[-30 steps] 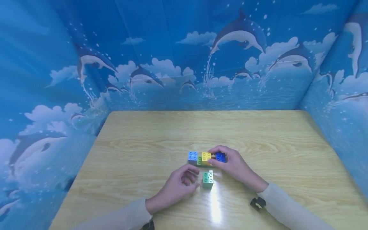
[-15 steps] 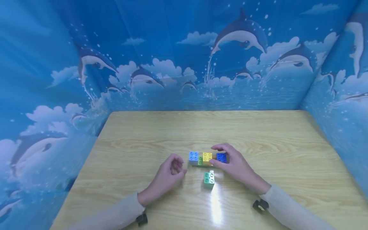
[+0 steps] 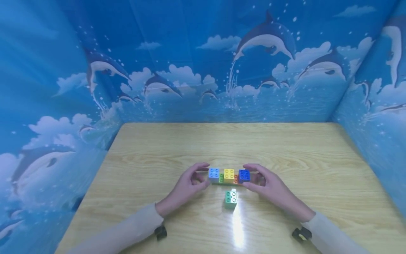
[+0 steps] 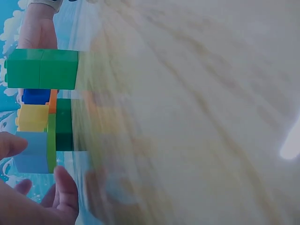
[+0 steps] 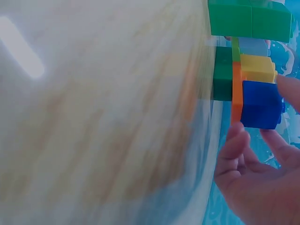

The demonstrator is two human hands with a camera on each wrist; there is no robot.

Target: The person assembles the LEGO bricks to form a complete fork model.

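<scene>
A row of joined toy building bricks lies across the table, with a light blue brick (image 3: 214,173) on the left, a yellow brick (image 3: 229,174) in the middle and a dark blue brick (image 3: 244,175) on the right. Under them sit a lime green brick (image 4: 51,145), an orange brick (image 5: 237,91) and a dark green brick (image 4: 64,124). My left hand (image 3: 190,183) holds the light blue end between thumb and fingers. At the dark blue end, my right hand (image 3: 268,181) grips with thumb in front and fingers behind and below.
A separate green brick (image 3: 231,200) stands on the near side of the row. The wood-grain table (image 3: 152,148) reflects a bright light strip. Blue dolphin-print cloth (image 3: 190,95) walls the back and both sides.
My left hand first drew back leftward from beside the green brick, then came up to the light blue end. My right hand slid right from the yellow brick to the dark blue end.
</scene>
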